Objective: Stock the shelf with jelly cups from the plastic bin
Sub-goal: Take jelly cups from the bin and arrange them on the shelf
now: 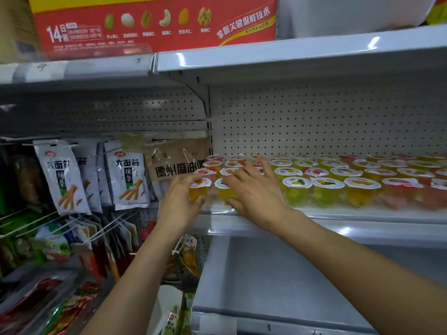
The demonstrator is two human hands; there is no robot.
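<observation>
Now, the jelly cup [198,191] in play: a yellow one at the far left end of the front row, standing on the shelf [338,215] close to its front lip. My left hand [179,201] has fingers and thumb curled round it, so that grip is closed on the cup. The right hand [254,189] lies spread over the neighbouring cup [225,193], fingers apart and fairly straight and reaching towards the rows behind. It holds nothing that I can see.

The other jelly cups [338,182] fill the shelf to the right, several rows deep and packed touching. The plastic bin is not in view. Hanging snack packets [128,175] and a brown packet [176,160] sit just beside the left hand, and a red carton [154,22] is on the shelf above.

Risks, as I judge them:
- The gripped cup sits at the corner. If I release it off square or overhanging the lip, it could tip forward and drop.
- The spread right hand covers several lids. A careless drag could shove the packed cups and topple the front row.
- The left wrist is close to the hanging packets, so a wide pull-back could snag them.
- The frame is blurred at its edges, so I can't confirm the far-right cups are upright.
</observation>
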